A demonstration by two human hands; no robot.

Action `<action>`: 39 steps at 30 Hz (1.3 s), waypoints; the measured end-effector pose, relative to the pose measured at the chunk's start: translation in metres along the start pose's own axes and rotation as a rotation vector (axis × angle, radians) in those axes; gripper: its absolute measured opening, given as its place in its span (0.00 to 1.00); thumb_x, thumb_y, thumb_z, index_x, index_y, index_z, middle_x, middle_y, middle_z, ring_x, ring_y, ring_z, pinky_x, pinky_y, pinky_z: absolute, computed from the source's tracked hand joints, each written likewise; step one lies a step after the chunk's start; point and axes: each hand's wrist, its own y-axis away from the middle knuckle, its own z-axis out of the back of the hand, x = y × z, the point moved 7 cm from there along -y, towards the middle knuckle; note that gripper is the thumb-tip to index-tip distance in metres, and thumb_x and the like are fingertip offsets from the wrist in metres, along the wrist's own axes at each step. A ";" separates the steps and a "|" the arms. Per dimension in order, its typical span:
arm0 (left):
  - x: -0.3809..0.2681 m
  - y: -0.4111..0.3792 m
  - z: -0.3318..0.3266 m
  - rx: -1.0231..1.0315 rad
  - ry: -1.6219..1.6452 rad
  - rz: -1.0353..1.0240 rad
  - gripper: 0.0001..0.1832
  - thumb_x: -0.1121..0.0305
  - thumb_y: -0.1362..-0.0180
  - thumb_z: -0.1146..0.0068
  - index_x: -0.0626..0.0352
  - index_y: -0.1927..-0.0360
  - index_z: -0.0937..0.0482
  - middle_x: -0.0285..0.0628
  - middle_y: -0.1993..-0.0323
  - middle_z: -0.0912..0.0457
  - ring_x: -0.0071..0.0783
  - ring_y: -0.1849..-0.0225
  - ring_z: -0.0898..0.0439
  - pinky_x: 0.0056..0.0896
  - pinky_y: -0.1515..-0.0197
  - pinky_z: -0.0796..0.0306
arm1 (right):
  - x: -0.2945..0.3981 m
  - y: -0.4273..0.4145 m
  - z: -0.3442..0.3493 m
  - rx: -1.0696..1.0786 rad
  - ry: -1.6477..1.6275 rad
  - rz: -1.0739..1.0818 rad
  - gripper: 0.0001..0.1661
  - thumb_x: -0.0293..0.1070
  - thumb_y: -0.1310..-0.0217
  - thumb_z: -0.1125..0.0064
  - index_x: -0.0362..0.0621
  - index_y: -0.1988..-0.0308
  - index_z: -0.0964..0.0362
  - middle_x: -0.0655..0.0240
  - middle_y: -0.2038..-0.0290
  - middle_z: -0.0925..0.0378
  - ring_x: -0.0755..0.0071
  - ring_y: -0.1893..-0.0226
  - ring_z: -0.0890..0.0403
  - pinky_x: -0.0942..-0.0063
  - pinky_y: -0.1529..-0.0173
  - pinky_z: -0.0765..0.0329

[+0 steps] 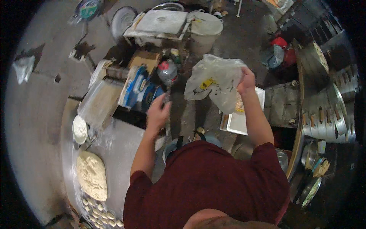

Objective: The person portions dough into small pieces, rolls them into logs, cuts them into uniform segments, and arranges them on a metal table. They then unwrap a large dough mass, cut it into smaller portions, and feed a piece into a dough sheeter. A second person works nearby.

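My right hand (246,81) grips the upper right edge of a translucent plastic bag (217,77) with a yellow print and dark specks. The bag hangs spread out in front of me. Behind it, a white tray (238,122) and some pale orange and yellow contents show in part. My left hand (158,110) is apart from the bag, fingers spread, with nothing seen in it. Just beyond it are a blue and white box (133,86) and a clear plastic bottle with a red cap (167,71).
A metal table (123,148) at left bears a slab of dough (92,175), several small dough pieces (101,216) and a bowl of flour (80,129). A lidded white bucket (206,28) stands ahead. Metal pans (340,108) and a wooden edge (298,114) lie at right.
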 end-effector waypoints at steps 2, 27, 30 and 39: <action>-0.072 -0.063 -0.063 -0.131 -0.120 -0.220 0.32 0.58 0.45 0.36 0.60 0.38 0.28 0.53 0.42 0.25 0.47 0.42 0.25 0.40 0.39 0.33 | 0.014 -0.008 -0.011 0.004 0.049 0.025 0.24 0.37 0.35 0.60 0.33 0.46 0.30 0.52 0.46 0.24 0.49 0.44 0.25 0.53 0.36 0.33; -0.099 -0.634 -0.209 0.608 0.279 0.004 0.20 0.59 0.39 0.45 0.59 0.48 0.24 0.38 0.55 0.20 0.29 0.55 0.24 0.30 0.55 0.30 | 0.190 -0.365 0.013 0.003 1.090 0.063 0.16 0.40 0.42 0.40 0.39 0.60 0.21 0.72 0.66 0.21 0.79 0.66 0.25 0.73 0.60 0.27; -0.060 -0.672 -0.194 0.451 0.426 0.007 0.22 0.62 0.38 0.47 0.63 0.44 0.26 0.42 0.53 0.20 0.31 0.52 0.23 0.33 0.49 0.31 | 0.225 -0.426 -0.014 0.021 0.963 -0.015 0.18 0.43 0.41 0.40 0.39 0.60 0.21 0.71 0.66 0.21 0.75 0.68 0.24 0.72 0.61 0.27; 0.122 -0.620 -0.102 -0.089 0.786 0.523 0.13 0.60 0.34 0.47 0.59 0.56 0.21 0.35 0.68 0.21 0.24 0.66 0.21 0.24 0.61 0.27 | 0.332 -0.692 -0.077 -0.025 0.946 0.145 0.17 0.39 0.40 0.41 0.36 0.60 0.21 0.69 0.66 0.21 0.74 0.66 0.23 0.73 0.60 0.26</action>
